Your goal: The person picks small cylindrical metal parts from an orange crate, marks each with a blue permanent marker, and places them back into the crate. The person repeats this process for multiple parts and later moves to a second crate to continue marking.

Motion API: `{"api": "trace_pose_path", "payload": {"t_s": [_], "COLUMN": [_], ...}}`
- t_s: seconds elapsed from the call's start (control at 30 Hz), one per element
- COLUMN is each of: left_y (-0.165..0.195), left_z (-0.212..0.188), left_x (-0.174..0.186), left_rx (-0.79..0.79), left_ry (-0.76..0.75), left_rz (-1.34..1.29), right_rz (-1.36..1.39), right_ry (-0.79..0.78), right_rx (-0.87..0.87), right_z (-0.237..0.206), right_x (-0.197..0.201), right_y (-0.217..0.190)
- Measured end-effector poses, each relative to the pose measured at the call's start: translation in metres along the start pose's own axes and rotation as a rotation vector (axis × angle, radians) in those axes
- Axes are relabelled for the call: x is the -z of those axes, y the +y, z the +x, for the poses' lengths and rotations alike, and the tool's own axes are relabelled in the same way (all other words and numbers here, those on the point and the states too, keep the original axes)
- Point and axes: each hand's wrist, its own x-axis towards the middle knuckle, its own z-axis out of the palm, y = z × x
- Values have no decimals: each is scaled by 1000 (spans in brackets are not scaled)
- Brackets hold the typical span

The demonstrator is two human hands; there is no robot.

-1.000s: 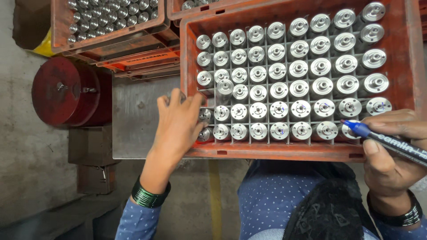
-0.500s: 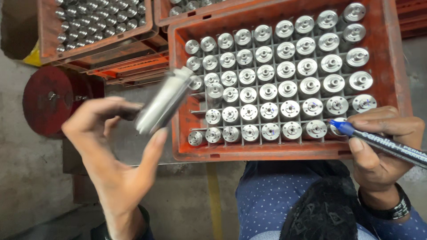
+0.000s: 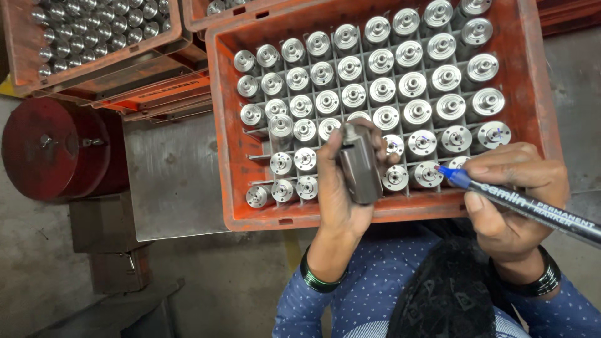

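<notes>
An orange plastic crate (image 3: 538, 94) holds several upright metal cylinders (image 3: 413, 81) in a grid of dividers. My left hand (image 3: 341, 194) grips one metal cylinder (image 3: 360, 163) over the crate's near rows, tilted with its end pointing away from me. My right hand (image 3: 510, 200) rests at the crate's near right corner and holds a blue marker pen (image 3: 532, 206). The pen's blue tip (image 3: 446, 170) touches or hovers just over a cylinder (image 3: 429, 174) in the front row. Some cylinder tops near it carry small blue dots.
A second orange crate (image 3: 94, 69) with several smaller metal cylinders stands at the upper left on stacked crates. A red round drum (image 3: 50, 156) sits at the left. A grey metal plate (image 3: 175, 181) lies beside the main crate. Concrete floor lies below.
My left hand lifted a cylinder from the crate's left side, swung it out to the left, then brought it back over the near middle rows. The right hand with the pen stayed put.
</notes>
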Motion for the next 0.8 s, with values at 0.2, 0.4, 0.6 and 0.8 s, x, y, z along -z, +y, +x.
{"api": "trace_pose_path", "payload": {"t_s": [0.2,0.4,0.6,0.8], "left_y": [1,-1,1,1], "left_z": [0,0,-3,-3], "left_x": [-3,-6,1,-1], "left_rx": [5,-40,-28,-57], "left_ry": [88,-41,-50,-25], "left_rz": [206,54,107,93], "right_rz": [-31,-6,-142,-154], "right_ry": [-17,-47,-141,-167], "right_rx": [24,74,234,252], "right_z": [1,12,32,35], "right_x": [0,-22,-36,-43], "right_y": [1,-14,-39,-43]}}
